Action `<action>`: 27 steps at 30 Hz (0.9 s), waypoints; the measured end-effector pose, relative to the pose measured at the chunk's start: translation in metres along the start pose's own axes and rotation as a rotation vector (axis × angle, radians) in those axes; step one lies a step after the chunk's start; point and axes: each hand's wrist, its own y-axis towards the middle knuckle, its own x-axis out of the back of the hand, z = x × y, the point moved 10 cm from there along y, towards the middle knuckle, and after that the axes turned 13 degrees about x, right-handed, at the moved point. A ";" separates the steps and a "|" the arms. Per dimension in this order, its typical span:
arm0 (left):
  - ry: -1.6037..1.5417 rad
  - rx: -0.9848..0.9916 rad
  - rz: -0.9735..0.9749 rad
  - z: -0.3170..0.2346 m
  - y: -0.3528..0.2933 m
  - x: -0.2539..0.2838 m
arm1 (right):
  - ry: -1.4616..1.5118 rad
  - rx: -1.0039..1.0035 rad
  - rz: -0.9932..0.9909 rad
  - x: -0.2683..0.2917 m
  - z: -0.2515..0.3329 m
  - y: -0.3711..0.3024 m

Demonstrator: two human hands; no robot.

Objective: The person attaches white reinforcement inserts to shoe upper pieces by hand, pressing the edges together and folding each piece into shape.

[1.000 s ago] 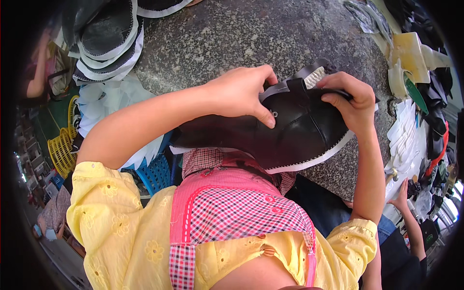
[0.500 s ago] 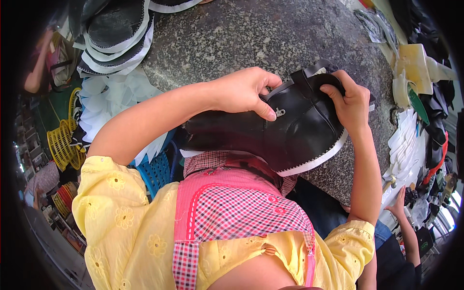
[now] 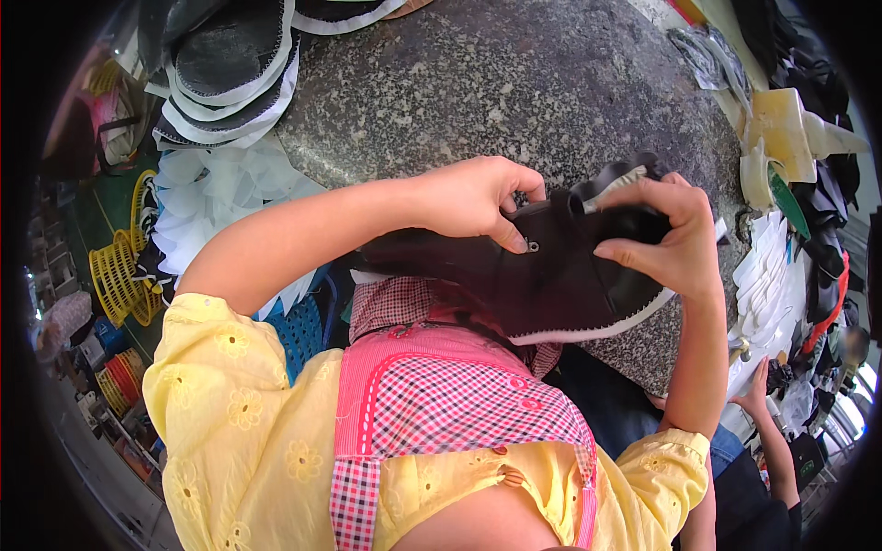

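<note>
Speckled stone desk (image 3: 441, 101) in head view, with black shoe upper (image 3: 542, 285) held over near edge. Left grip (image 3: 473, 197) pinched on rim beside metal eyelet (image 3: 534, 246); right grip (image 3: 682, 230) curved at right end, thumb and fingers parted, firmness of hold unclear. Eyelet and white edging (image 3: 588, 335) already on; remainder impossible to tell. Around: stacked black pieces (image 3: 230, 60), white sheets (image 3: 216, 207), yellow container (image 3: 776, 129); left forearm (image 3: 312, 225) partly in the way.

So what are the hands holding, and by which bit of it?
A black shoe piece. The left hand pinches its upper edge beside the metal eyelet. The right hand curls over its right end; whether it grips there can't be told.
</note>
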 end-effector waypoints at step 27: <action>0.075 -0.109 0.140 -0.023 -0.003 -0.005 | -0.019 0.420 0.008 -0.001 0.043 -0.015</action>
